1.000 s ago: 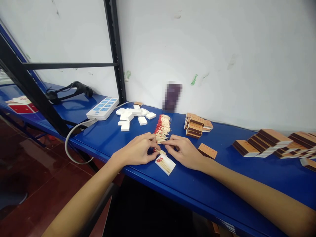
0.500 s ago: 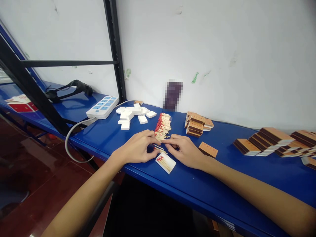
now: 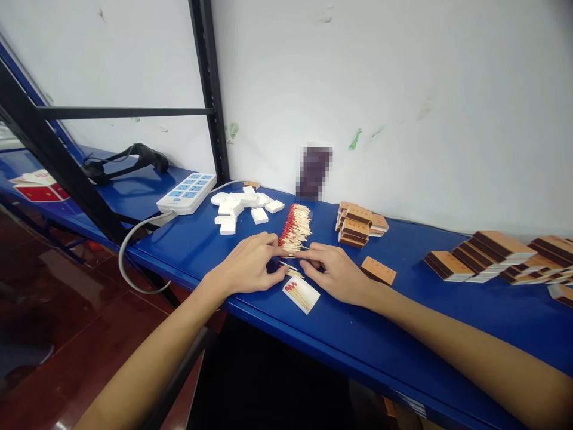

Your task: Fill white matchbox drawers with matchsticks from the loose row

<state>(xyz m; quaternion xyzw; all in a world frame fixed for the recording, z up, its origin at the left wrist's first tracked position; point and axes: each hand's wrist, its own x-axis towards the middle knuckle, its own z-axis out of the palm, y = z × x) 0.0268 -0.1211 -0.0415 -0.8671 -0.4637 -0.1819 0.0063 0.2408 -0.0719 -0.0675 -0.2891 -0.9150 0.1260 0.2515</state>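
A pile of red-tipped matches lies on the blue shelf. My left hand rests just left of the pile's near end, fingers curled and pinching at a few loose matches. My right hand lies opposite it, fingertips together on the same loose matches. Below and between the hands sits a white matchbox tray with several matches in it. A brown matchbox sleeve lies just right of my right hand.
A heap of white trays and a white power strip with its cable lie to the left. Stacked brown matchboxes stand behind my right hand; more rows of matchboxes at far right. A black shelf post rises at back.
Both hands stayed at the pile's near end; the fingers shifted slightly, spreading the few loose matches between them. The view drifted a little.
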